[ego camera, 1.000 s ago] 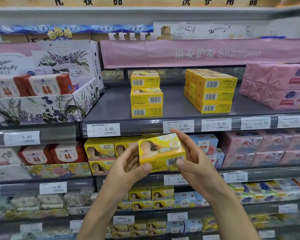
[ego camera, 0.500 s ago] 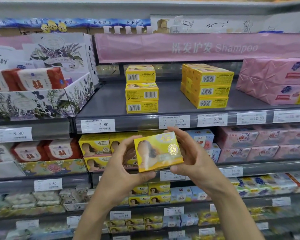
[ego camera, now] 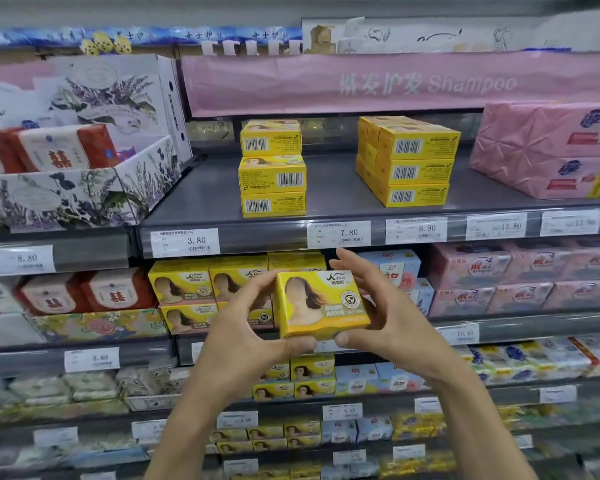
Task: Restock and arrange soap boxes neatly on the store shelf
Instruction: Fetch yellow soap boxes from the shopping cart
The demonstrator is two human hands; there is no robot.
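Both hands are sharing one grip on the yellow soap box (ego camera: 321,303). The left hand (ego camera: 243,327) is pinching its left end with the thumb under the bottom edge. The right hand (ego camera: 392,317) is cupping its right end, thumb beneath and fingers reaching behind. The box is hanging in the air near the viewer, printed face showing and long axis running left to right. The grey shelf (ego camera: 201,206) is lying above it and farther off. There the three-high left stack (ego camera: 272,168) is sitting up and slightly left of the box, nearer the left hand, and the right block (ego camera: 409,161) is standing up and to the right. The coming move is probably calling for a lift up and away over the price rail (ego camera: 338,233).
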